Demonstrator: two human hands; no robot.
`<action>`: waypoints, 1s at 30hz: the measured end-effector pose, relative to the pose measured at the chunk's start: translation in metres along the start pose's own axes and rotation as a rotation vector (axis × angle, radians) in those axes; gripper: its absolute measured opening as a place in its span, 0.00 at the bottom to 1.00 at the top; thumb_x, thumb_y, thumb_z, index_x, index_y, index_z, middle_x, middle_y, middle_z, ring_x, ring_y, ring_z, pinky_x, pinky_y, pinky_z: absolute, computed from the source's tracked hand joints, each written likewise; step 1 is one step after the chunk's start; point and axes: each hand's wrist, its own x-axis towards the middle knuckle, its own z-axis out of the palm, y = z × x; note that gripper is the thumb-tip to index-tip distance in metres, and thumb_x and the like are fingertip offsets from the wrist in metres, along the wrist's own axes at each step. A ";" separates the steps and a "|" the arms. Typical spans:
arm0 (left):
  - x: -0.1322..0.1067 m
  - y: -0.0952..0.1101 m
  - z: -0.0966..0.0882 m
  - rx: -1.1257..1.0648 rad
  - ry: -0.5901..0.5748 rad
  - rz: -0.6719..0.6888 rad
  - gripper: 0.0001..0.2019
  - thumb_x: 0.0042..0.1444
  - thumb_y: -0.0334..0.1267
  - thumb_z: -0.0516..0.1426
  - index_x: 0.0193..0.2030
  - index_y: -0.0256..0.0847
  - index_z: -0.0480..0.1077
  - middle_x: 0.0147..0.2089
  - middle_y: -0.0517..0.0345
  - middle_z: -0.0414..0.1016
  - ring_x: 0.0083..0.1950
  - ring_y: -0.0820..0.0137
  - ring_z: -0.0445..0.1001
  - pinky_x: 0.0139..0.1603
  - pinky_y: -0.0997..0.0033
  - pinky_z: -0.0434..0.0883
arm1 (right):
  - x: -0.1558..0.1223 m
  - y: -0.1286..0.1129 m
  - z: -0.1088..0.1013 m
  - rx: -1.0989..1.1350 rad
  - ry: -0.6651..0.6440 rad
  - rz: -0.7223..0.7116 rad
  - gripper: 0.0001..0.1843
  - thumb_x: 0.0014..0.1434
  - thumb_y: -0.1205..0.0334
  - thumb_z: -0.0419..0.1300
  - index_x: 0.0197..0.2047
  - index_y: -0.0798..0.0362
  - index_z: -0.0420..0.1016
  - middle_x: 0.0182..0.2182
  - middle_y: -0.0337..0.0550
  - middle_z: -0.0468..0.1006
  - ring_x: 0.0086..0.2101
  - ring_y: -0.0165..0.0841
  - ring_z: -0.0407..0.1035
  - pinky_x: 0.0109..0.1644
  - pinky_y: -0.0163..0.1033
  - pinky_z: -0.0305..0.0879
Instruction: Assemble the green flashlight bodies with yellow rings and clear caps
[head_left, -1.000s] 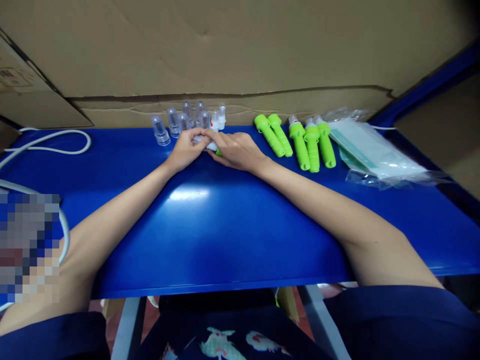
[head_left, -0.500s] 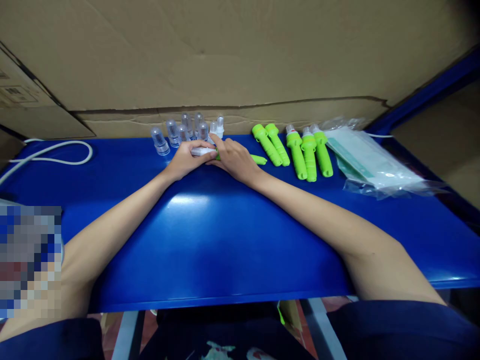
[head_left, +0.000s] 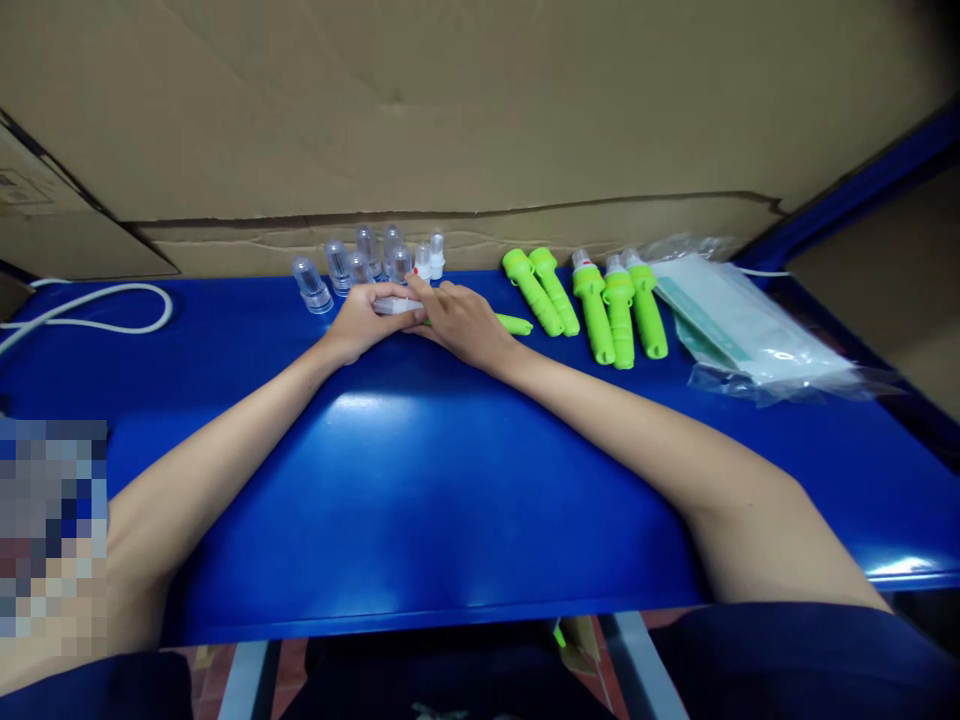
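Note:
Both my hands meet at the far middle of the blue table (head_left: 420,450). My left hand (head_left: 364,318) is closed on a small white and clear piece (head_left: 396,305) at its fingertips. My right hand (head_left: 459,320) lies curled over a green tube (head_left: 514,323), whose end sticks out to the right of the hand. The two pieces sit end to end between the hands. Just behind the hands stand several clear caps (head_left: 352,265).
Several green tubes (head_left: 592,295) lie in a row right of the hands. A clear plastic bag with white sheets (head_left: 742,320) lies at the far right. A white cable (head_left: 97,305) loops at the far left. Cardboard (head_left: 450,110) forms the back wall.
The hands stay together on the same pieces. The green tube's end now shows to the right of my right hand. The view has shifted slightly.

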 end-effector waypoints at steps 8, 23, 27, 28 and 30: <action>0.002 -0.004 0.000 -0.051 0.005 -0.020 0.24 0.42 0.53 0.74 0.37 0.37 0.78 0.35 0.57 0.80 0.34 0.73 0.72 0.37 0.74 0.71 | -0.001 -0.004 -0.002 -0.026 -0.015 0.005 0.35 0.76 0.50 0.51 0.76 0.64 0.53 0.56 0.65 0.76 0.54 0.47 0.73 0.58 0.48 0.69; 0.003 -0.001 0.004 0.086 -0.059 0.091 0.28 0.43 0.55 0.74 0.43 0.37 0.75 0.43 0.52 0.79 0.53 0.59 0.78 0.60 0.59 0.75 | -0.005 -0.023 -0.025 -0.055 -0.015 0.042 0.38 0.78 0.47 0.41 0.79 0.66 0.50 0.66 0.68 0.68 0.54 0.50 0.74 0.56 0.48 0.72; 0.007 -0.010 0.002 0.006 0.033 0.105 0.28 0.44 0.60 0.73 0.40 0.39 0.74 0.42 0.52 0.79 0.52 0.60 0.78 0.60 0.59 0.75 | -0.004 -0.023 -0.027 -0.112 -0.034 0.082 0.36 0.77 0.51 0.38 0.77 0.67 0.55 0.62 0.68 0.71 0.55 0.54 0.72 0.57 0.55 0.68; 0.008 -0.012 0.002 -0.014 0.055 0.109 0.28 0.44 0.61 0.73 0.39 0.39 0.74 0.41 0.53 0.79 0.52 0.60 0.78 0.60 0.59 0.76 | -0.003 -0.022 -0.026 -0.122 -0.034 0.074 0.35 0.77 0.52 0.37 0.76 0.66 0.56 0.61 0.68 0.71 0.55 0.55 0.71 0.58 0.56 0.67; 0.009 -0.014 0.002 -0.031 0.079 0.116 0.29 0.43 0.63 0.73 0.38 0.40 0.73 0.41 0.52 0.79 0.52 0.60 0.78 0.59 0.59 0.76 | -0.003 -0.020 -0.023 -0.132 -0.026 0.051 0.34 0.77 0.55 0.34 0.76 0.64 0.57 0.63 0.67 0.70 0.57 0.54 0.70 0.58 0.56 0.65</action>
